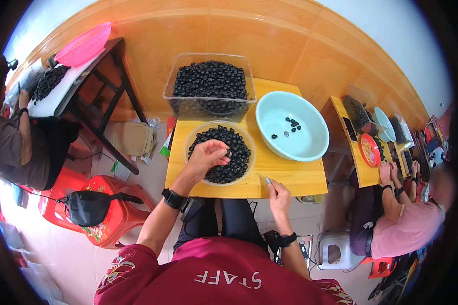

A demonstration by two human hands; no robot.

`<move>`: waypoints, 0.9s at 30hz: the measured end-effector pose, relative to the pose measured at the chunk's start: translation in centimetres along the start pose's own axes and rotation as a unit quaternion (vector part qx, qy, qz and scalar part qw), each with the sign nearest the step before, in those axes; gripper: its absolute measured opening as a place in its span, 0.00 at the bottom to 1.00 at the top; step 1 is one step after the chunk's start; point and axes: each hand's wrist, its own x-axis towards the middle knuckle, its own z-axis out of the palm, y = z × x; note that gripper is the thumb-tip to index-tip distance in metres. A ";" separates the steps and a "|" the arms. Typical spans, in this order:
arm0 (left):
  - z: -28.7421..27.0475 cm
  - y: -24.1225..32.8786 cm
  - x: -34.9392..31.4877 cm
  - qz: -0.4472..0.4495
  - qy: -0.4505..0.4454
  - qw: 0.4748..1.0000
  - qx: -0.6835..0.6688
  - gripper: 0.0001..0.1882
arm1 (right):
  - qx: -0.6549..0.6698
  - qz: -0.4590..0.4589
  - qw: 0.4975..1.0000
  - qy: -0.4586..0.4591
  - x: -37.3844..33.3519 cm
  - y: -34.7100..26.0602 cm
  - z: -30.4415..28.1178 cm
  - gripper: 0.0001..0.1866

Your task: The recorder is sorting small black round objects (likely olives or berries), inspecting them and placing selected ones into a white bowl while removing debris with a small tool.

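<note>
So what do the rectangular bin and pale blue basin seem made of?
Rectangular bin: probably clear, glossy plastic, since the black pieces show through its wall. Pale blue basin: likely smooth, opaque plastic, judging by its even colour and soft sheen.

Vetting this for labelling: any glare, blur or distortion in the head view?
Head view: the orange wall's edges bow, fisheye-style, inside a black rim; head view: the far-left floor washes out toward white; head view: the right-side co-worker's head is blurred; head view: the left hand and right hand look reasonably sharp.
</note>
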 end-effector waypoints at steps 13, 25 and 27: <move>0.6 -2.3 -4.9 -0.024 -0.087 0.966 -0.243 0.11 | 0.095 -0.184 0.977 -0.055 0.2 -12.7 -1.6 0.15; 1.8 -2.2 -5.7 -0.040 -0.077 0.960 -0.266 0.09 | 0.054 -0.214 0.975 -0.024 -0.3 -12.2 -1.5 0.16; 1.8 -2.3 -5.7 -0.038 -0.078 0.959 -0.271 0.09 | 0.050 -0.216 0.975 -0.023 -0.3 -12.1 -1.5 0.16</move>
